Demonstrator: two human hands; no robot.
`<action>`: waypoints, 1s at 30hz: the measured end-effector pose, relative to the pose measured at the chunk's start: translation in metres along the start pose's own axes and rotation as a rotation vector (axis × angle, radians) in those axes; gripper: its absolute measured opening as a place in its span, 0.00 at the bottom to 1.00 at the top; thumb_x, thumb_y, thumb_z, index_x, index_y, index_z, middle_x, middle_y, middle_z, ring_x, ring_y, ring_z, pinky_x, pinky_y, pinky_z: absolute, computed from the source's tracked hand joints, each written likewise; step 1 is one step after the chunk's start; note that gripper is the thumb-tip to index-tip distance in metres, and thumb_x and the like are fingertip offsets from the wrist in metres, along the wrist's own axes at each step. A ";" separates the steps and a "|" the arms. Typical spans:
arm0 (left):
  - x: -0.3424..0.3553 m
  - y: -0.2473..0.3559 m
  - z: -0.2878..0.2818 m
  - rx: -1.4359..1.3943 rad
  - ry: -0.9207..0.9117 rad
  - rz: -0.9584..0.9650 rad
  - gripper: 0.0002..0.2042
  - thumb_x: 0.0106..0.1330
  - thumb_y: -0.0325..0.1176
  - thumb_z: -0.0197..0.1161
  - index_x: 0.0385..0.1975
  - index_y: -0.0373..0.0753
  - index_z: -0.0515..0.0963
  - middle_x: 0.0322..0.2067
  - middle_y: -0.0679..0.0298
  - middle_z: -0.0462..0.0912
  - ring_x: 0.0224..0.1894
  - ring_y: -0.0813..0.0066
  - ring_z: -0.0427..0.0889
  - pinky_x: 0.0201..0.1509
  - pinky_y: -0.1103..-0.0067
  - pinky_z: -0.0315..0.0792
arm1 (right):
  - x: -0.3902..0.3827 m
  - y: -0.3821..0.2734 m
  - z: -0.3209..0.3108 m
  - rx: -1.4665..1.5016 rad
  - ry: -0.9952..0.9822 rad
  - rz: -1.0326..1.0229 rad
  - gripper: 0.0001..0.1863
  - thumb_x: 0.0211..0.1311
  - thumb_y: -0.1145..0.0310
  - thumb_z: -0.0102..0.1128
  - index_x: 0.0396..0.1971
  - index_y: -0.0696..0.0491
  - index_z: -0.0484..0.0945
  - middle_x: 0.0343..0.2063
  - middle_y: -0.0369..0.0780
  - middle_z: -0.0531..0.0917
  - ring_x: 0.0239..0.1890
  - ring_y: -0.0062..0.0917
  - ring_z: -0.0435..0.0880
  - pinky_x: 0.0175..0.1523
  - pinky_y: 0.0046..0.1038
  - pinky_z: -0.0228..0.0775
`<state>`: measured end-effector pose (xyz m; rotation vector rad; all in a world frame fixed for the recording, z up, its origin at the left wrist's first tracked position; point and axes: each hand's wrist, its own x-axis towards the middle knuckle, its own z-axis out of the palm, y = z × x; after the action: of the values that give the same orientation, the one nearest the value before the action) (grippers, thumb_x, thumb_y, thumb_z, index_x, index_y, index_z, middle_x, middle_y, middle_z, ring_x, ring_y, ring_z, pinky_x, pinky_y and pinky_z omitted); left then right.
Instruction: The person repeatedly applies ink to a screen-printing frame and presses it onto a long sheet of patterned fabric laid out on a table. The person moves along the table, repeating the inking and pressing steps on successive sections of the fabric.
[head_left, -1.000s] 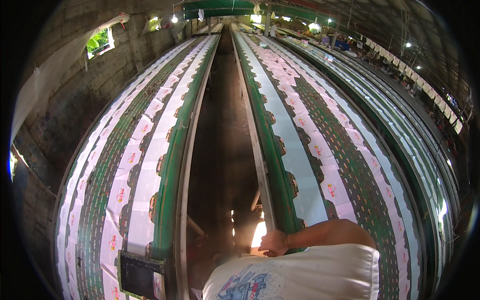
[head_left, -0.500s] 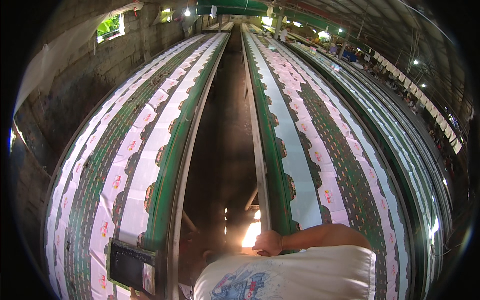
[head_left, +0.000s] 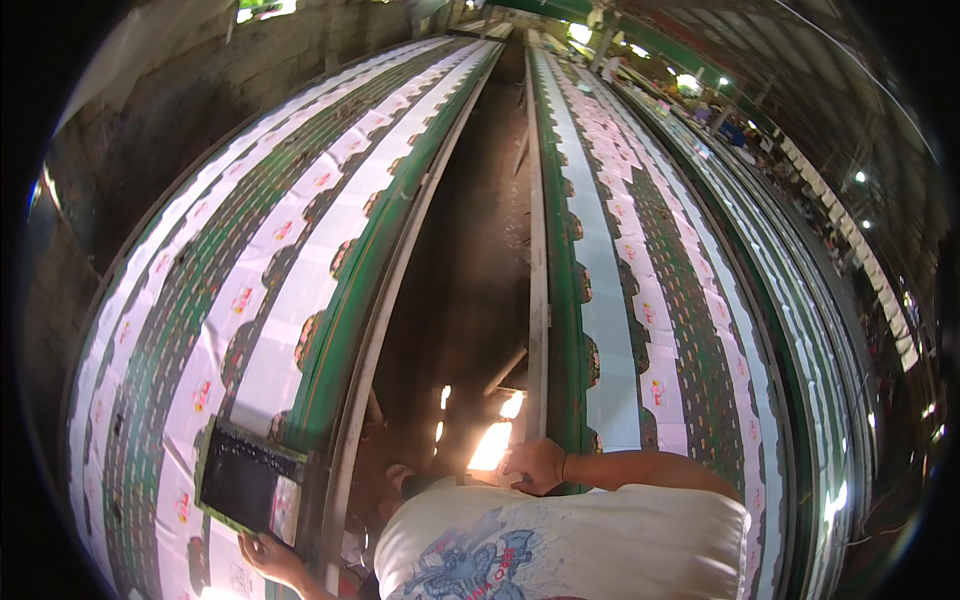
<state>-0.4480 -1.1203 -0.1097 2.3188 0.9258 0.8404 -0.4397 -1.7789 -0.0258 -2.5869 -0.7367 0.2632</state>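
At the lower left, my left hand has its fingers curled on the near rim of a screen-printing frame. The frame has a dark panel and a small pale pink patch at its right side. It lies tilted across white fabric strips and reaches toward the table's green edge. My right hand is closed beside the inner edge of the right table, above the gap. What its fingers hold, if anything, is hidden. My right forearm stretches across from the right, over my printed white shirt.
Two long tables run far back on either side of a dark gap, with wooden rails along it. Fabric with small pink-red prints covers both. More tables stand to the right; a block wall is at the left.
The view has tipped down and shifted, so the tables sit differently in it. More of my left hand shows at the frame's rim. The frame keeps nearly the same place on the fabric.
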 end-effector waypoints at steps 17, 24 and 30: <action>-0.009 0.073 -0.016 -0.454 0.111 -0.302 0.18 0.54 0.15 0.67 0.45 0.34 0.90 0.75 0.50 0.82 0.76 0.54 0.79 0.82 0.64 0.71 | 0.165 -0.058 0.005 0.147 -0.152 -0.325 0.10 0.67 0.67 0.74 0.45 0.52 0.92 0.38 0.43 0.90 0.46 0.43 0.90 0.54 0.44 0.85; 0.009 0.150 0.027 -0.438 0.225 -0.019 0.17 0.51 0.13 0.68 0.38 0.39 0.89 0.73 0.46 0.83 0.74 0.44 0.79 0.80 0.56 0.70 | 0.230 -0.036 -0.005 0.202 -0.133 -0.387 0.09 0.66 0.71 0.75 0.44 0.54 0.91 0.36 0.44 0.91 0.43 0.43 0.90 0.51 0.45 0.84; 0.014 0.218 0.126 -0.521 0.167 -0.042 0.18 0.51 0.11 0.70 0.38 0.42 0.89 0.73 0.43 0.77 0.76 0.40 0.73 0.81 0.55 0.67 | 0.280 0.016 -0.025 0.219 -0.086 -0.493 0.09 0.63 0.75 0.76 0.43 0.54 0.92 0.35 0.44 0.90 0.41 0.44 0.91 0.48 0.45 0.85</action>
<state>-0.2588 -1.2776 -0.0518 1.7973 0.7117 1.1173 -0.1900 -1.6494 -0.0282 -2.1193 -1.2666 0.2805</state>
